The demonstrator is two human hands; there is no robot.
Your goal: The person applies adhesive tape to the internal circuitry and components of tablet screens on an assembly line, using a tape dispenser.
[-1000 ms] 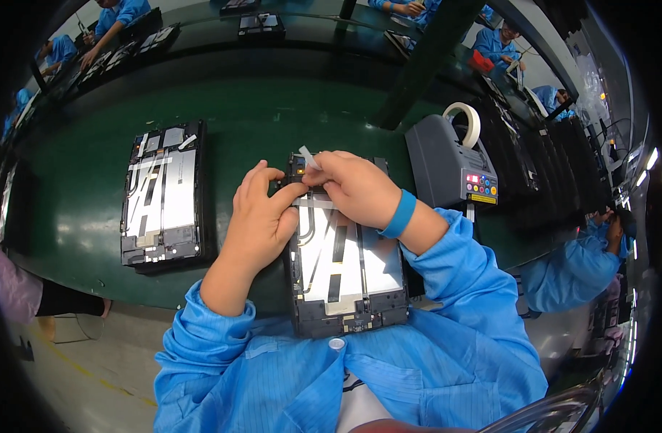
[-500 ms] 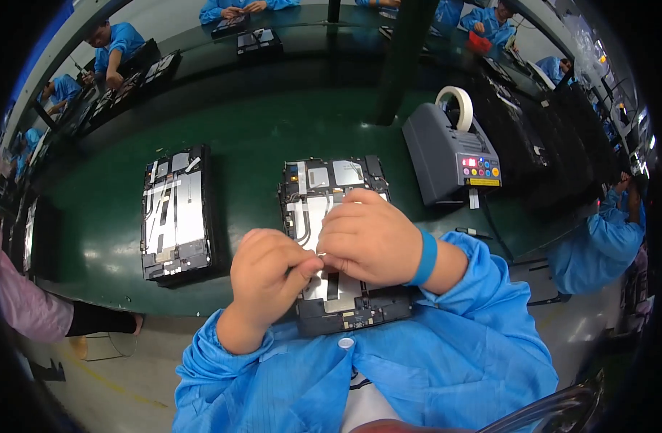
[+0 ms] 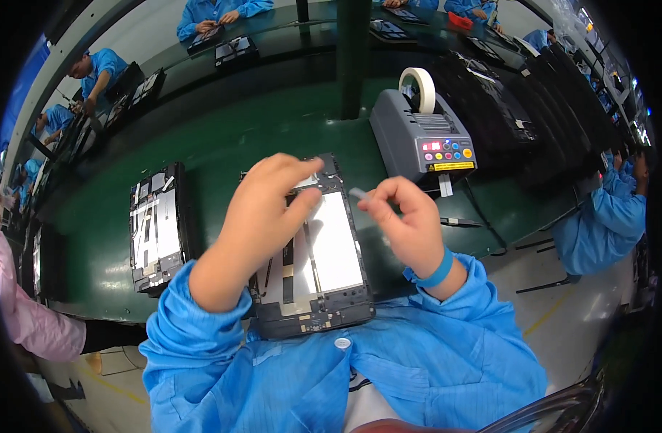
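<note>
An opened tablet (image 3: 336, 242) with silvery battery plates and a black frame lies in front of me, against my blue smock. My left hand (image 3: 269, 198) is over its left and far part, thumb and fingers apart, with nothing visible between them; the fingertips are slightly blurred. Right of the tablet's far half, my right hand (image 3: 403, 216) pinches a short, pale strip of tape (image 3: 358, 193) between thumb and fingertips. The strip points toward the tablet and appears raised off it. A blue band circles my right wrist.
Beyond my right hand stands a grey tape dispenser (image 3: 421, 144) with a cream roll; a pen-like tool (image 3: 461, 222) lies nearby. At left is a stack of opened tablets (image 3: 154, 234). Black trays (image 3: 482, 108) line the right side. A post (image 3: 352, 65) rises behind; co-workers sit around.
My hands were together over the tablet's middle; now they are apart. The left moved farther up the tablet, and the right moved right and away, holding a strip. The whole view has shifted.
</note>
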